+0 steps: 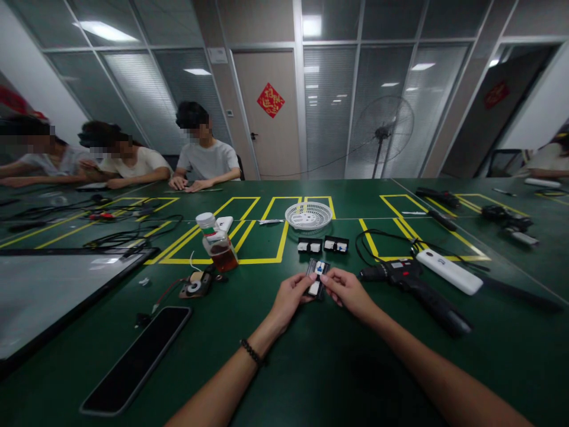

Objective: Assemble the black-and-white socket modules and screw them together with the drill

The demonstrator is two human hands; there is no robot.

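Both of my hands meet just above the green table [320, 362] near its middle, holding a small black part [317, 276] with white and blue bits on it. My left hand [291, 296], with a dark bead bracelet on the wrist, pinches its left side. My right hand [349, 290] pinches its right side. Two similar small black parts [309, 245] [336, 244] lie just beyond, and a white round fan grille [309, 215] lies further back.
A black electric screwdriver [411, 283] and a white oblong device [448, 271] lie to the right. A bottle of brown liquid [217, 242], a small motor part [195, 286], a black phone [137, 359] and a large flat panel [53, 290] sit to the left. Three people sit at the far left.
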